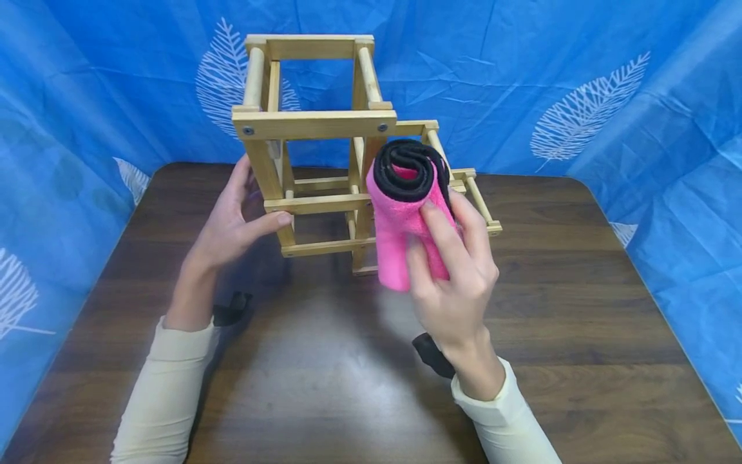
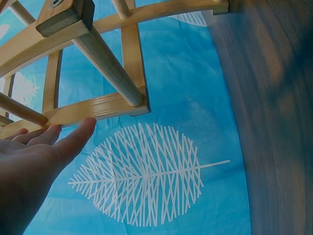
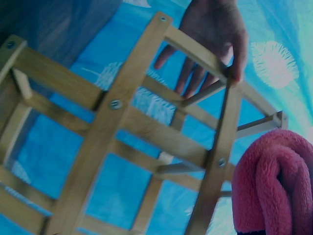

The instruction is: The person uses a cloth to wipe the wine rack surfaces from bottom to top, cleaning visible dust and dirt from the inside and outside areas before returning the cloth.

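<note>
A stepped wooden rack (image 1: 313,125) of slats and round dowels stands on the table, its tallest part at the left. My left hand (image 1: 228,222) holds its left side, thumb across the front by a middle rail and fingers behind the post. In the left wrist view, the fingertips (image 2: 88,125) are right at a rail. My right hand (image 1: 455,277) grips a rolled pink plush cloth (image 1: 394,238) with black edging, thumb and fingers pressing into its side. The roll is upright in front of the rack and hides part of it. In the right wrist view, the pink cloth (image 3: 281,181) shows at the lower right.
The dark wood-grain table (image 1: 580,335) extends below both arms. A blue curtain (image 1: 475,64) with white leaf prints hangs behind it and along both sides. The rack's lower steps (image 1: 478,200) reach to the right, behind the right hand. Each wrist wears a black strap (image 1: 232,309).
</note>
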A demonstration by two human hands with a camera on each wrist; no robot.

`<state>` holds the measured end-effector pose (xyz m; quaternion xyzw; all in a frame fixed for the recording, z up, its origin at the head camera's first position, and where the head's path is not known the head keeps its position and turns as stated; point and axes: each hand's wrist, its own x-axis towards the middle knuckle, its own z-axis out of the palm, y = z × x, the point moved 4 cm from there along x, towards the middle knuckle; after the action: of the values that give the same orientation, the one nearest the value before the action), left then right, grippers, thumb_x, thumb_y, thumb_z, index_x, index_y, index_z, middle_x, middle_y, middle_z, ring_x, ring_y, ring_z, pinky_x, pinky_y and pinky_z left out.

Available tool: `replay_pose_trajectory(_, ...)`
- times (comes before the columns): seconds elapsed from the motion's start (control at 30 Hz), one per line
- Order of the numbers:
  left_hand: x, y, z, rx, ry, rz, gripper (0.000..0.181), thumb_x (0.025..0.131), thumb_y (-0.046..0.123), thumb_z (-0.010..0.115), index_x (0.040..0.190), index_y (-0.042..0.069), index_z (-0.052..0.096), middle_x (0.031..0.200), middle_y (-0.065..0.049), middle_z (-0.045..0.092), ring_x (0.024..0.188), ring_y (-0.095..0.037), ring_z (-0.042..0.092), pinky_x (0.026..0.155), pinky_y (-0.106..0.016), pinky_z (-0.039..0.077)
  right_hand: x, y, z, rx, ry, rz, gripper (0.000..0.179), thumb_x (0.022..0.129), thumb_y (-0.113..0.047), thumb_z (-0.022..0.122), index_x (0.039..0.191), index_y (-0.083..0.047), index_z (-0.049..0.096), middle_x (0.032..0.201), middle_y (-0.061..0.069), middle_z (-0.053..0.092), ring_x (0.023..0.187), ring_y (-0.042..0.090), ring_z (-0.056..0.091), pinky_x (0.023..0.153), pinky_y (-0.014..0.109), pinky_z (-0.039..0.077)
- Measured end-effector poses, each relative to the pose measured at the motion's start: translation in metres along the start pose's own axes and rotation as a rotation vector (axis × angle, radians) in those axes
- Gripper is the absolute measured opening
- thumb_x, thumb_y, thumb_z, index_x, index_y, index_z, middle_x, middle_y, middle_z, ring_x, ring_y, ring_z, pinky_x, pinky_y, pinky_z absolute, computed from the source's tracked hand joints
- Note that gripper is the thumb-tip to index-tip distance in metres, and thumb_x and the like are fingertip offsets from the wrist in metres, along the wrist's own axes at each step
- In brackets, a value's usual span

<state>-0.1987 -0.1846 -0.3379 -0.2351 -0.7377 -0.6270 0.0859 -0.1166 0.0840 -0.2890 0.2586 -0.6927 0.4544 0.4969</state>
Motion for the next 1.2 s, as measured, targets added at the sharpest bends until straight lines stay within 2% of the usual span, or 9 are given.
replay_pose_trajectory(0.17, 0.001, 0.002, 0.000, -0.010, 0.008, 0.008, 0.093, 0.082, 0.004, 0.072, 0.157, 0.017, 0.019, 0.151, -0.012, 0.036, 0.135, -0.033, 0.034, 0.109, -0.059, 0.025, 0.009, -0.013, 0.014, -0.081, -0.046, -0.051, 0.030, 0.085, 0.005, 0.062, 0.114, 0.000, 0.070, 0.121, 0.025, 0.060, 0.108, 0.036, 0.061, 0.086, 0.048, 0.055)
replay_pose_trajectory(0.4, 0.002, 0.003, 0.000, 0.064, 0.000, 0.042, 0.091, 0.081, 0.005, 0.072, 0.157, 0.019, 0.023, 0.152, -0.008, 0.036, 0.136, -0.031, 0.034, 0.107, -0.064, 0.027, 0.009, -0.024, 0.034, -0.231, -0.187, -0.070, 0.027, 0.091, -0.004, 0.064, 0.117, -0.005, 0.070, 0.124, 0.028, 0.053, 0.117, 0.033, 0.055, 0.091, 0.046, 0.053)
replay_pose_trajectory(0.53, 0.002, 0.003, 0.000, 0.063, 0.002, 0.034, 0.093, 0.081, 0.004, 0.071, 0.158, 0.019, 0.022, 0.154, -0.006, 0.034, 0.137, -0.029, 0.032, 0.108, -0.063, 0.026, 0.007, -0.028, 0.041, -0.299, -0.286, -0.065, 0.030, 0.092, -0.009, 0.066, 0.122, -0.008, 0.068, 0.127, 0.026, 0.050, 0.112, 0.034, 0.057, 0.089, 0.046, 0.053)
replay_pose_trajectory(0.77, 0.001, 0.001, 0.001, 0.047, 0.011, 0.005, 0.091, 0.081, 0.004, 0.071, 0.157, 0.018, 0.023, 0.151, -0.008, 0.036, 0.135, -0.031, 0.034, 0.109, -0.062, 0.026, -0.004, -0.026, 0.039, -0.362, -0.384, -0.037, 0.032, 0.091, -0.012, 0.067, 0.123, -0.011, 0.067, 0.127, 0.024, 0.051, 0.105, 0.037, 0.060, 0.082, 0.049, 0.056)
replay_pose_trajectory(1.0, 0.000, -0.001, 0.001, 0.068, 0.020, -0.015, 0.089, 0.082, 0.007, 0.071, 0.157, 0.020, 0.023, 0.152, -0.007, 0.036, 0.137, -0.031, 0.034, 0.110, -0.064, 0.024, -0.016, -0.022, 0.034, -0.353, -0.417, -0.021, 0.031, 0.091, -0.013, 0.066, 0.122, -0.011, 0.067, 0.128, 0.023, 0.052, 0.098, 0.037, 0.062, 0.080, 0.050, 0.056)
replay_pose_trajectory(1.2, 0.001, -0.002, 0.002, 0.040, 0.016, -0.002, 0.089, 0.083, 0.007, 0.072, 0.157, 0.018, 0.024, 0.152, -0.009, 0.037, 0.136, -0.032, 0.035, 0.110, -0.063, 0.024, -0.029, -0.016, 0.029, -0.369, -0.405, -0.066, 0.030, 0.089, -0.012, 0.067, 0.119, -0.013, 0.068, 0.125, 0.023, 0.055, 0.095, 0.038, 0.063, 0.077, 0.050, 0.057)
